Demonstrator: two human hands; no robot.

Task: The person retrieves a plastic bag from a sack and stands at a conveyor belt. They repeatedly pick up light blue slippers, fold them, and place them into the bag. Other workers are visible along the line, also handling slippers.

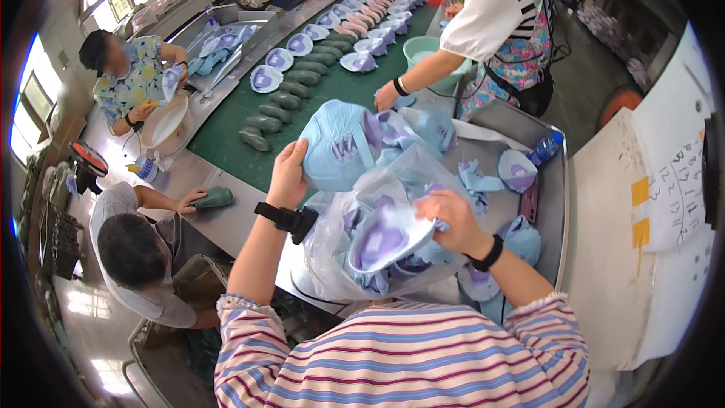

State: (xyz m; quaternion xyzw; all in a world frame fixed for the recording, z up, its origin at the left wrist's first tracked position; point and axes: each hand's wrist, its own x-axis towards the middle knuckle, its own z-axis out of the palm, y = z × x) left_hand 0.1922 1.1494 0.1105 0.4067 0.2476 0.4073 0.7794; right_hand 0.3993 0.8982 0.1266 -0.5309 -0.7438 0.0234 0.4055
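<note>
My left hand (287, 175) grips the edge of a light blue shoe upper (330, 153) with purple lacing, raised above the metal tray. In my right hand (455, 221) is another upper (384, 240), pale blue outside with a purple lining, tilted so its inside shows. Beneath it a clear plastic bag (321, 261) bulges with more blue and purple uppers. Further uppers lie loose in the tray, among them a rounded one (436, 130) beyond the bag and one (518, 170) to the right.
A green belt (219, 132) carries rows of uppers and dark green lasts (274, 112), with pink ones farther off. Co-workers sit along the left and one stands at the right beside a green basin (424, 49). A blue-capped bottle (545, 149) and a phone (530, 204) lie in the tray.
</note>
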